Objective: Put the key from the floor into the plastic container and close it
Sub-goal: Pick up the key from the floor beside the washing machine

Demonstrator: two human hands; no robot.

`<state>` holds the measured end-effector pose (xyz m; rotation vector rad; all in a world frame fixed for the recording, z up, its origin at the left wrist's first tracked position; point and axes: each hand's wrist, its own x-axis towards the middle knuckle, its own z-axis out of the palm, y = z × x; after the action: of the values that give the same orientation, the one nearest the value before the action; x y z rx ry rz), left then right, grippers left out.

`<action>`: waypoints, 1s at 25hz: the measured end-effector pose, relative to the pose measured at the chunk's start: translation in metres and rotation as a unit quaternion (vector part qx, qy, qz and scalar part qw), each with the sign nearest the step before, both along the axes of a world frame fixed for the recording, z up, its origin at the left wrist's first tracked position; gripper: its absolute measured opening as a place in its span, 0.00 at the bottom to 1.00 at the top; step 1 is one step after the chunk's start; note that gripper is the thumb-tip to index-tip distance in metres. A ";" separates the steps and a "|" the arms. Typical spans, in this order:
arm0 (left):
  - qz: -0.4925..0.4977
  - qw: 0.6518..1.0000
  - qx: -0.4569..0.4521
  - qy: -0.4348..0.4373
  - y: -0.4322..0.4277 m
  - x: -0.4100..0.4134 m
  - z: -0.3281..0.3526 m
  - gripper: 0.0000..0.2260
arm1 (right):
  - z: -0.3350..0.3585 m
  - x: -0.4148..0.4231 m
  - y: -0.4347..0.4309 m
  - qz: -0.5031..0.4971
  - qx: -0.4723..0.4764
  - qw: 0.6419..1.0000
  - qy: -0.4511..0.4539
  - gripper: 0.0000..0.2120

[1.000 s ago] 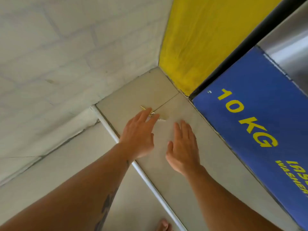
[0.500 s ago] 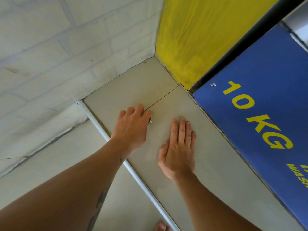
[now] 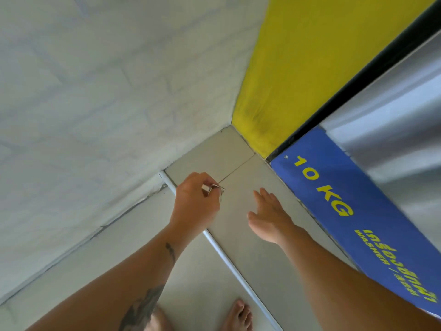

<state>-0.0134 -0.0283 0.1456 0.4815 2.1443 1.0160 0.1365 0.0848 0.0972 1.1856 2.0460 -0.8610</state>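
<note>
A: Starting at the left of the frame, what is there?

B: A pale wall (image 3: 100,96) fills the upper left. A tattooed forearm (image 3: 133,283) runs up from the lower left to the left hand (image 3: 196,204), just left of centre.

A: And its fingers?

B: Curled shut, pinching the key (image 3: 216,189). A metal ring shows at the fingertips and the rest hangs below them, blurred. It sits above the floor (image 3: 238,168), near a tile joint.

A: Further right?

B: A white pipe (image 3: 226,256) runs along the floor under the left wrist. The right hand (image 3: 270,213) is spread open, fingers straight, gripping nothing, low over the tile. Whether it touches, I cannot tell.

A: The far right?

B: A yellow wall (image 3: 310,68) at the top, and a blue panel (image 3: 358,211) reading "10 KG". A bare foot (image 3: 238,316) shows at the bottom edge.
</note>
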 end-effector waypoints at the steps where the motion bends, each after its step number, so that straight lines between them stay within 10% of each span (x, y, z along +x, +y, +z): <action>1: 0.011 1.000 0.009 -0.017 -0.005 -0.001 0.026 0.04 | 0.023 -0.002 -0.008 -0.006 -0.003 1.000 0.016 0.31; 12: 0.057 0.957 0.198 -0.203 -0.070 -0.005 0.323 0.09 | 0.311 -0.027 -0.077 -0.011 0.035 0.988 0.148 0.29; 25: 0.112 0.984 0.129 -0.051 -0.178 0.072 0.541 0.05 | 0.552 0.033 -0.133 0.128 0.124 0.947 0.268 0.27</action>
<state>0.0587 -0.2060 0.6870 0.3039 2.0165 1.4248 0.1699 -0.0486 0.6488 0.8315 2.7460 -0.8805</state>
